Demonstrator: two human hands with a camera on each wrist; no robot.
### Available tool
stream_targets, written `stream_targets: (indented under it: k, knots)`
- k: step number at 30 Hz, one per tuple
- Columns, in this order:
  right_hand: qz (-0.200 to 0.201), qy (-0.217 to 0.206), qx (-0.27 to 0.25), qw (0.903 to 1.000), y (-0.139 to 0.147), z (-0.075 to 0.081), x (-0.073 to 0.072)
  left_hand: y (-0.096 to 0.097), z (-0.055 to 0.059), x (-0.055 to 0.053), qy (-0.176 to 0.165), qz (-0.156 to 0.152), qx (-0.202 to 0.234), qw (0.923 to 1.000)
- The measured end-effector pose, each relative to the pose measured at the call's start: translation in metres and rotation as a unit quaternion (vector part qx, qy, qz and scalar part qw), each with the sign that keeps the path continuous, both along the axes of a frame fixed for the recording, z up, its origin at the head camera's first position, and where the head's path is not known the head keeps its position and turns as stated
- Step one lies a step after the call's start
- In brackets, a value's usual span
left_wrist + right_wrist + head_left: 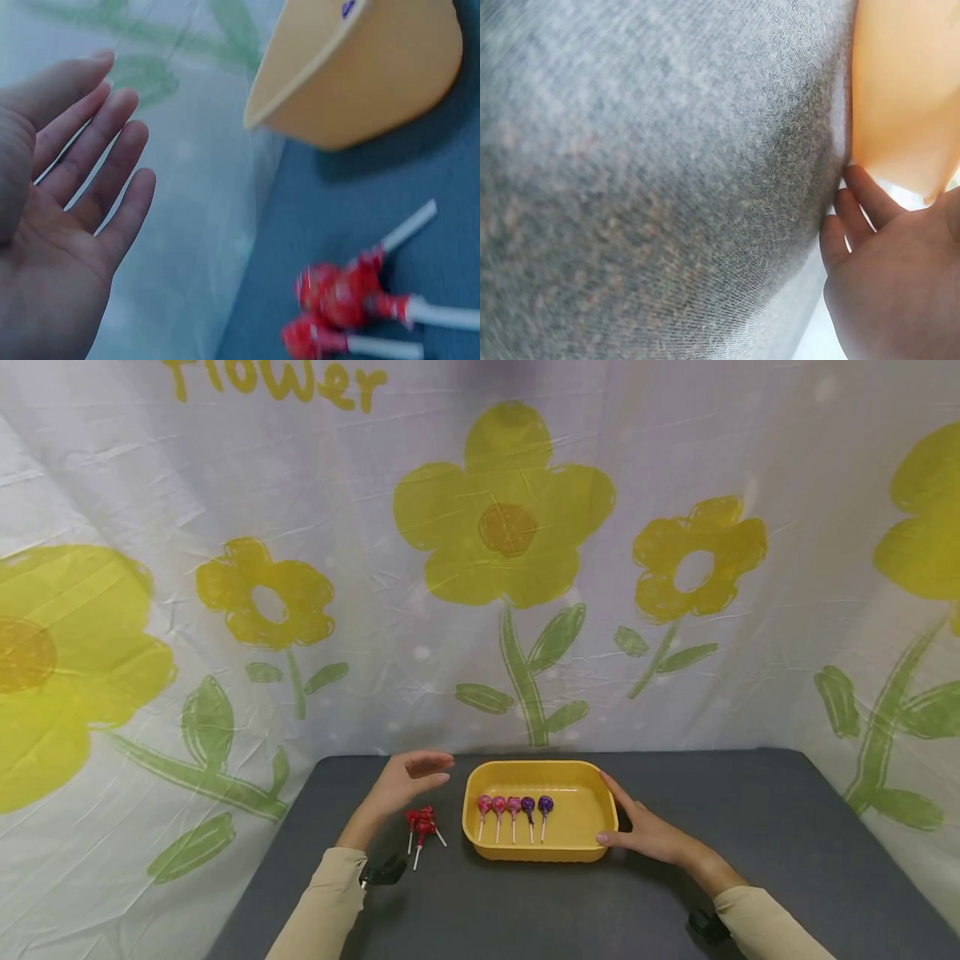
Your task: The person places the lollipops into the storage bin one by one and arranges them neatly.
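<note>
A yellow tray sits on the dark table. Inside it several lollipops lie in a row, with pink ones on the left and purple ones on the right. Left of the tray is a small cluster of red lollipops with white sticks. My left hand hovers above and behind that cluster, fingers loosely extended and palm bare in the left wrist view. At the tray's right end my right hand holds the rim, thumb over the near corner and fingers along the outside.
The dark grey table runs back to a white cloth backdrop printed with yellow flowers and green leaves. Dark wrist cameras are strapped at both sleeves.
</note>
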State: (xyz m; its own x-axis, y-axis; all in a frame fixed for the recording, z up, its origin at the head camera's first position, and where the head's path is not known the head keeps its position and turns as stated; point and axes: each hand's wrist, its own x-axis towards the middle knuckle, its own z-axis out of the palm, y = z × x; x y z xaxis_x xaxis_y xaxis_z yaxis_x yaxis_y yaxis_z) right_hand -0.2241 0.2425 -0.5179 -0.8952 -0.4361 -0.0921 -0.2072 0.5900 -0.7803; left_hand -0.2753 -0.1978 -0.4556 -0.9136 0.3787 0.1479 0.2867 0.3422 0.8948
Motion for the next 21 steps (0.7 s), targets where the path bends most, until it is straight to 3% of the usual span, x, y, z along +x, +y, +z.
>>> stream_targets:
  k: [6,12,21]
  knots:
    - [-0.003,-0.008,0.006,0.9999,0.0,0.002,0.001,-0.03,-0.018,0.005,-0.004,0.032,-0.003,0.9995]
    - [-0.003,-0.009,0.004,0.9999,0.0,0.003,0.001,-0.053,-0.043,0.007,-0.023,0.048,0.008,0.9986]
    - [0.002,-0.009,-0.001,1.0,0.0,0.003,0.001,-0.071,-0.077,0.011,-0.044,0.081,0.023,0.9955]
